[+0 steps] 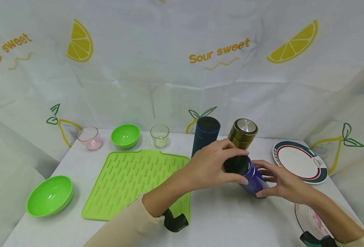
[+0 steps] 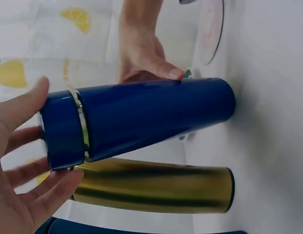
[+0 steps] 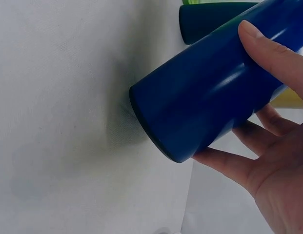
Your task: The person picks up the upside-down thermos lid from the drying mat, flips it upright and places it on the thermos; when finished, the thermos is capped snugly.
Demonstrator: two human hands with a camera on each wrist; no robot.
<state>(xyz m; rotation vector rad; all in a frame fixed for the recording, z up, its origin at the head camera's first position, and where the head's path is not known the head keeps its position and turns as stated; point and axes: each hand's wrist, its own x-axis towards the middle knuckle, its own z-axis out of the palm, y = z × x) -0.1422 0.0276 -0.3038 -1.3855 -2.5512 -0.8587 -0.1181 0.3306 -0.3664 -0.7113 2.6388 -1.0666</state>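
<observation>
A glossy blue thermos (image 1: 253, 183) with a dark-topped cap leans at a slant over the right part of the table. My left hand (image 1: 214, 166) grips its cap (image 2: 65, 129) from above, thumb on one side and fingers on the other. Lower down, my right hand (image 1: 282, 181) holds the body between thumb and fingers, as the right wrist view also shows. The thermos base (image 3: 156, 129) is close to the white cloth; whether it touches cannot be told. Just behind stand a gold thermos (image 1: 243, 133) with a silver-topped lid and a dark teal thermos (image 1: 205, 135).
Left of the hands lies a lime-green ribbed mat (image 1: 135, 181). Around it are a small green bowl (image 1: 125, 136), a larger green bowl (image 1: 50, 196), a pink glass (image 1: 90, 138) and a clear glass (image 1: 159, 136). Rimmed plate (image 1: 299, 161) and pink-patterned plate (image 1: 310, 219) lie right.
</observation>
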